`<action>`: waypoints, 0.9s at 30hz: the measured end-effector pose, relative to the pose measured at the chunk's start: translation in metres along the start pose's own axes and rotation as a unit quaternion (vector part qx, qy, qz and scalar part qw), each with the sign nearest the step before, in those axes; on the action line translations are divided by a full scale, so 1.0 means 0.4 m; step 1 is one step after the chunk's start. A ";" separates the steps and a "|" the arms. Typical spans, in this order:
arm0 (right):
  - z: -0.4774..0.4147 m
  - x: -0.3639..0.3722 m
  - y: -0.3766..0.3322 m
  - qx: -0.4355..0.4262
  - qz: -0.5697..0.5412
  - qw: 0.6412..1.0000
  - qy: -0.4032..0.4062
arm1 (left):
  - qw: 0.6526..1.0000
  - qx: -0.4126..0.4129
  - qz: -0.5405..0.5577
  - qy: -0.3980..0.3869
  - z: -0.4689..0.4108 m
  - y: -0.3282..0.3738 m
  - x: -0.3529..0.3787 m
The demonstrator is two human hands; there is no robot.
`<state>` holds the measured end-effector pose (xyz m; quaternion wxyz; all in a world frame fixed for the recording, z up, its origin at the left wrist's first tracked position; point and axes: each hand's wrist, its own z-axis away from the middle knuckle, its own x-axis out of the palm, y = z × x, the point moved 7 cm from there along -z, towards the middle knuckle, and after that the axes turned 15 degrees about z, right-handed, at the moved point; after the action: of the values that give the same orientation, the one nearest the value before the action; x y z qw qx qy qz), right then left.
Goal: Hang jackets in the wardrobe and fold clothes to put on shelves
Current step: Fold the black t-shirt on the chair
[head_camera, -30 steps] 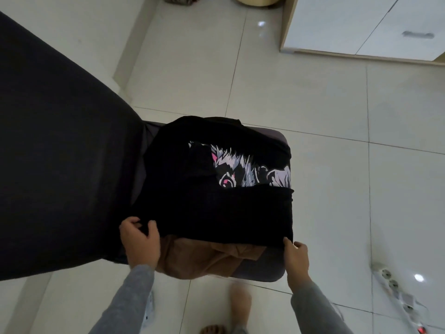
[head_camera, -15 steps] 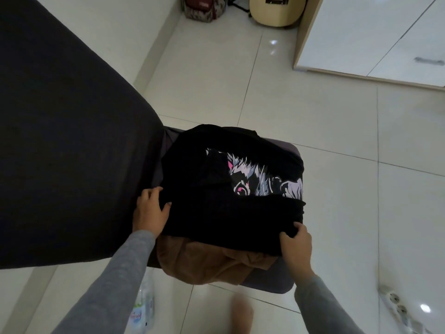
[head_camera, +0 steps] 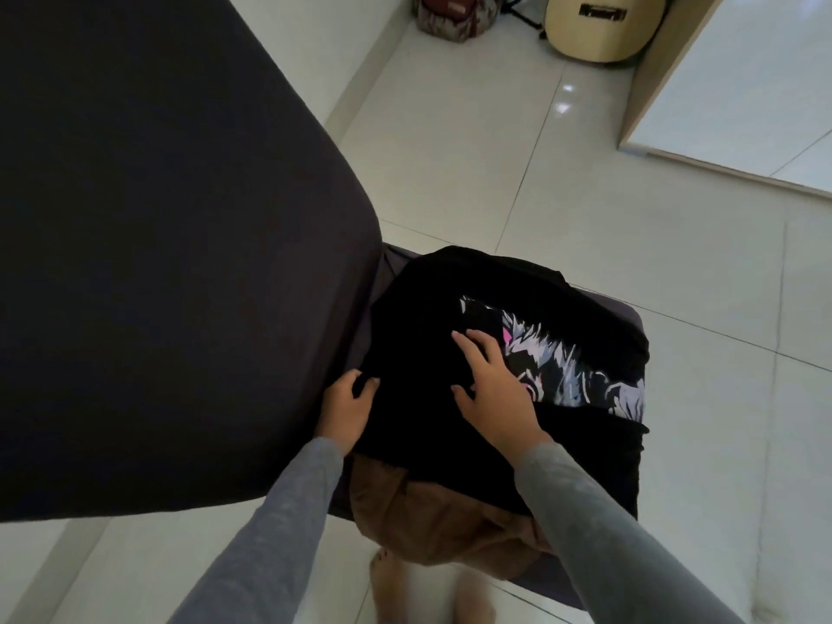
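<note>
A black T-shirt (head_camera: 562, 452) with a white and pink print lies partly folded on a dark stool (head_camera: 628, 306). Under it a brown garment (head_camera: 432, 520) sticks out at the near edge. My left hand (head_camera: 344, 409) grips the shirt's left edge, fingers curled into the cloth. My right hand (head_camera: 493, 389) lies flat on top of the shirt with fingers spread, partly over the print.
A large dark mattress or cushion (head_camera: 157, 263) fills the left side, touching the stool. On the white tiled floor at the back stand a guitar (head_camera: 599, 24) and a bag (head_camera: 450, 15). A white wardrobe (head_camera: 743, 83) is at the top right. My feet show below the stool.
My right hand let go of the shirt's near right corner and moved up and left onto the middle of the shirt. My left hand shifted up along the left edge. The camera moved closer.
</note>
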<state>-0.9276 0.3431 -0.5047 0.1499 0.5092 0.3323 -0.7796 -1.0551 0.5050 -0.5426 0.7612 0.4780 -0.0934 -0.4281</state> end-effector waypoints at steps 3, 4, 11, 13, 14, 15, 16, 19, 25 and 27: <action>-0.059 0.001 -0.002 0.024 0.020 0.999 -0.018 | 1.000 -0.008 0.014 -0.014 -0.004 -0.008 -0.005; -0.076 -0.009 0.000 0.041 0.009 0.999 -0.007 | 1.000 -0.009 0.006 -0.013 -0.006 -0.006 -0.008; -0.177 -0.133 -0.033 0.083 0.045 0.989 0.114 | 0.998 -0.001 -0.058 0.035 -0.021 -0.007 -0.005; -0.202 -0.139 -0.046 0.070 -0.006 0.987 0.141 | 0.996 0.012 -0.076 0.049 -0.024 -0.011 -0.005; -0.208 -0.136 -0.051 0.064 -0.059 0.984 0.152 | 0.993 0.024 -0.096 0.057 -0.024 -0.009 -0.006; -0.206 -0.127 -0.052 0.060 -0.117 0.978 0.162 | 0.990 0.037 -0.116 0.066 -0.022 -0.009 -0.006; -0.197 -0.116 -0.049 0.061 -0.155 0.971 0.171 | 0.987 0.052 -0.132 0.073 -0.019 -0.006 -0.006; -0.131 -0.058 -0.021 0.084 -0.159 0.971 0.157 | 0.982 0.093 -0.148 0.075 -0.003 0.017 0.006; 0.060 0.028 0.118 0.159 -0.087 0.975 0.131 | 0.892 0.361 -0.273 -0.004 0.022 0.119 0.106; 0.112 0.041 0.174 0.173 -0.039 0.979 0.103 | 0.843 0.435 -0.305 -0.090 0.037 0.140 0.167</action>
<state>-0.9259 0.2637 -0.5333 -0.0063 0.5917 0.2261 -0.7738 -0.9908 0.4557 -0.5075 0.2947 0.7236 -0.1873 -0.5953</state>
